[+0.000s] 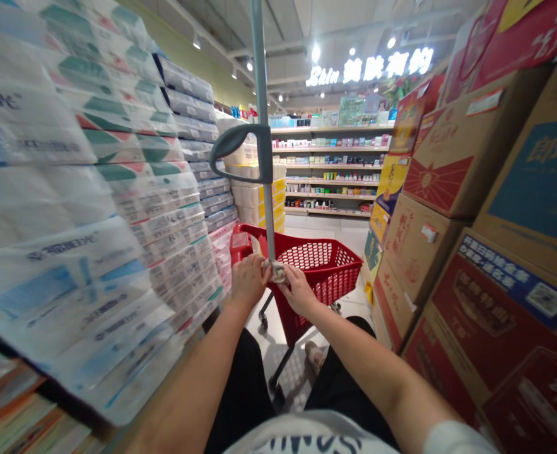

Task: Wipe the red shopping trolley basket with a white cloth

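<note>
A red shopping trolley basket (pixel 323 265) stands on wheels in the aisle in front of me, with a grey pole (pixel 265 157) and looped grey handle (pixel 240 142) rising from its near rim. My left hand (pixel 248 277) and my right hand (pixel 298 290) meet at the foot of the pole. Both are closed on a small pale crumpled thing (pixel 278 272) wrapped round the pole's base; I cannot make out what it is. The basket looks empty through its mesh.
Stacked packs of tissue paper (pixel 117 189) wall the left side. Cardboard boxes (pixel 472 208) are piled high on the right. Shelves of small goods (pixel 330 170) stand at the far end under a lit sign. The pale tiled floor (pixel 325 230) runs ahead.
</note>
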`<state>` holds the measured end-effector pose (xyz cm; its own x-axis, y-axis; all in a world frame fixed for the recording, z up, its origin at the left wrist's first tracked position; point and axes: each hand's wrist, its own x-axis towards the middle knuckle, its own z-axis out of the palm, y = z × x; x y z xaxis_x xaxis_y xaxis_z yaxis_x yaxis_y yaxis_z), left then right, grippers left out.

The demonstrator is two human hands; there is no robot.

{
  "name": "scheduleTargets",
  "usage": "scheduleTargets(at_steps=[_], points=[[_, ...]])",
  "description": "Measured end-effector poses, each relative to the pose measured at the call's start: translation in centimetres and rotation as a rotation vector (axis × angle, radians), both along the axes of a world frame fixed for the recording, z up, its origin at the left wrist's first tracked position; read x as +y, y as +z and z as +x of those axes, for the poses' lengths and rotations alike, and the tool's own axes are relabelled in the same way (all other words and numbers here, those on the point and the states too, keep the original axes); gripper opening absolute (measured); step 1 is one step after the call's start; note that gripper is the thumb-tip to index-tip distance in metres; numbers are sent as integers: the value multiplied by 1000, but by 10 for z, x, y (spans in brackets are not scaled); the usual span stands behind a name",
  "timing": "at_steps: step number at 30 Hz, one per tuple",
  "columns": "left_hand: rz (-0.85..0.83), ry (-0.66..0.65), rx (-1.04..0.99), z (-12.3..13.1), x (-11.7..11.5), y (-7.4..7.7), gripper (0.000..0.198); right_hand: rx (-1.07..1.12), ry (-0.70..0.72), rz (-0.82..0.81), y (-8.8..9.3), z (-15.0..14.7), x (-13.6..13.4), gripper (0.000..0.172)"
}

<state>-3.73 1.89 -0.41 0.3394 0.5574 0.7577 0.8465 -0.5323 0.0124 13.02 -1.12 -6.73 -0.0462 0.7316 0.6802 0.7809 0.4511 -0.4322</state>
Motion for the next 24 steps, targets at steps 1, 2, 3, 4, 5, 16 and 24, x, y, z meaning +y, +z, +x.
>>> scheduleTargets(at_steps=[1, 2, 3, 4, 5, 16, 24], points=[[5, -15, -5, 0, -1, -1, 29, 5, -21, -2, -2, -3, 1, 55], [7, -33, -1, 1, -2, -1, 32, 9, -39, -7, -3, -5, 1, 54], [6, -50, 14, 1, -4, -3, 36, 5, -54, -18, -3, -7, 0, 52], [4, -60, 33, 2, -6, -5, 42, -10, -67, -31, -2, -8, -1, 50], [6, -61, 52, 3, -8, -7, 48, -35, -76, -43, 0, -8, -3, 48], [-144, 30, 101, 8, -1, -13, 57, -230, 53, -119, 18, 23, 0, 65], [-228, 25, 190, 4, 6, -2, 31, -145, -51, -63, 10, -10, 6, 61]])
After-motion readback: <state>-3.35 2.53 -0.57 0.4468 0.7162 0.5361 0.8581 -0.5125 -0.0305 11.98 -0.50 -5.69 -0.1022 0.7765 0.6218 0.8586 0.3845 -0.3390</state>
